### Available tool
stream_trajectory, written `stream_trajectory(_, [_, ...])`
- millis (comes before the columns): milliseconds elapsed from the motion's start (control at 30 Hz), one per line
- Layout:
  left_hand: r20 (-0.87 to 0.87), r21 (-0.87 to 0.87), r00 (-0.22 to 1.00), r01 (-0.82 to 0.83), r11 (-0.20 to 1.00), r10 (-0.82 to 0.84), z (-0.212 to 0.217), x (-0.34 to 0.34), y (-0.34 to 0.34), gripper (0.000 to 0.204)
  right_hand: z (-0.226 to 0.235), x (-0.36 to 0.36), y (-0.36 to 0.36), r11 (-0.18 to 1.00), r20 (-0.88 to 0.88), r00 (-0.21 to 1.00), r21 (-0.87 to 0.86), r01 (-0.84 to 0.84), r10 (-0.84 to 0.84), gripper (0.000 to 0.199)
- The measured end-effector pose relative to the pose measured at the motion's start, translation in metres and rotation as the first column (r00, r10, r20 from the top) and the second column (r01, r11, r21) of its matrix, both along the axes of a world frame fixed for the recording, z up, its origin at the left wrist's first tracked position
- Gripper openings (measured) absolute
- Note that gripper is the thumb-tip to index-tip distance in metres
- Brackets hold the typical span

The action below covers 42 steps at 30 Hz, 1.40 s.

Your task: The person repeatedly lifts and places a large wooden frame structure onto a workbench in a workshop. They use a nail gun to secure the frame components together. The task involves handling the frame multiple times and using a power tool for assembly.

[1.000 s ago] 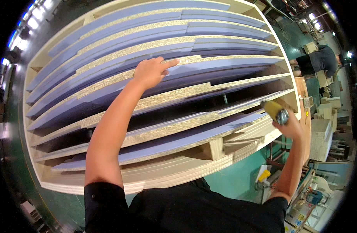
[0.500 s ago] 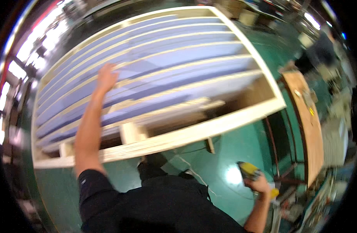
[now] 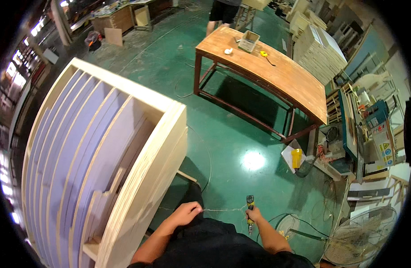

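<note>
My right hand (image 3: 254, 214) is wrapped round a yellow-and-black power tool (image 3: 250, 203), held low over the green floor to the right of my body. Part of its grip is hidden by the fingers. In front of my body, my left hand (image 3: 188, 213) is closed, its fingers curled together; whatever may be inside is hidden. To the left stands a large pale wooden frame (image 3: 140, 174), its edges showing plywood layers. Several thin slats inside it run side by side, with bluish-lilac panels (image 3: 87, 116) between them. My left hand is apart from the frame.
A wooden-topped table (image 3: 277, 62) on dark legs carries a small box (image 3: 248, 41) and a yellow tape measure (image 3: 263, 53). A person (image 3: 223, 15) stands behind it. Cables cross the floor. A caged fan (image 3: 361, 234), stacked boards (image 3: 319, 51) and a yellow object (image 3: 296, 158) lie rightward.
My view has swung right, so the frame now sits at the left. My left hand has come off the slats and back near my body. The power tool stays in my right hand.
</note>
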<state>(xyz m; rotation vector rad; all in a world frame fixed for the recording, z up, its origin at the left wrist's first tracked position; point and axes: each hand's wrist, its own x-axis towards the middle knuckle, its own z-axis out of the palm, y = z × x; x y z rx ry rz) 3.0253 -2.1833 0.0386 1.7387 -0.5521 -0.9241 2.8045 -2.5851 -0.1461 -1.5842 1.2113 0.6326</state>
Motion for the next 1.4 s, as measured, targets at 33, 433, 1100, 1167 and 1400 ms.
stream_trajectory(33, [-0.031,-0.029,0.998,0.045,0.999,-0.046,-0.042,0.021,-0.024,0.029,-0.012,0.010,-0.011,0.998,0.017,0.999,-0.034,-0.046,0.046,0.042])
stream_trajectory(433, [-0.223,0.016,0.923,-0.317,0.948,0.312,-0.209,0.340,-0.377,0.028,0.154,0.273,-0.223,0.644,-0.179,0.897,-0.641,-0.418,0.404,0.091])
stream_trajectory(1100, [-0.253,0.637,0.461,-0.582,0.505,0.851,-0.203,0.606,-0.040,0.021,0.072,0.890,-0.380,0.978,0.518,0.840,0.026,-0.207,0.164,0.066])
stream_trajectory(1167, [-0.250,0.717,0.270,-0.594,0.365,0.930,-0.198,0.602,-0.031,0.021,0.124,0.942,-0.321,0.959,0.494,0.867,0.209,-0.190,0.064,0.054])
stream_trajectory(1400, [-0.445,0.583,0.763,-0.152,0.798,0.470,-0.256,0.734,0.034,0.035,0.144,1.120,-0.189,0.774,0.404,0.760,0.171,-0.610,0.509,0.031])
